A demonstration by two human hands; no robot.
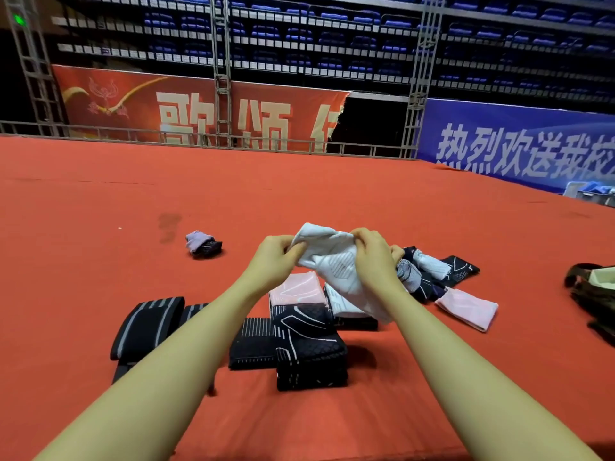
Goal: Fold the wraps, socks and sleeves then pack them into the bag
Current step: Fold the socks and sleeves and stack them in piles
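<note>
Lifting the white sock (336, 261) above the folded stack (307, 344), left hand (276, 257) and right hand (372, 257) pinch its top edge, probably to fold it.

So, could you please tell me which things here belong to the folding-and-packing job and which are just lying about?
Job:
- white sock, held up by left hand and right hand
- folded black stack
- rolled black wraps
- unfolded pile
- pink piece
- small bundle
- bag

Lying about:
- red banner
- blue banner
- metal trusses
</note>
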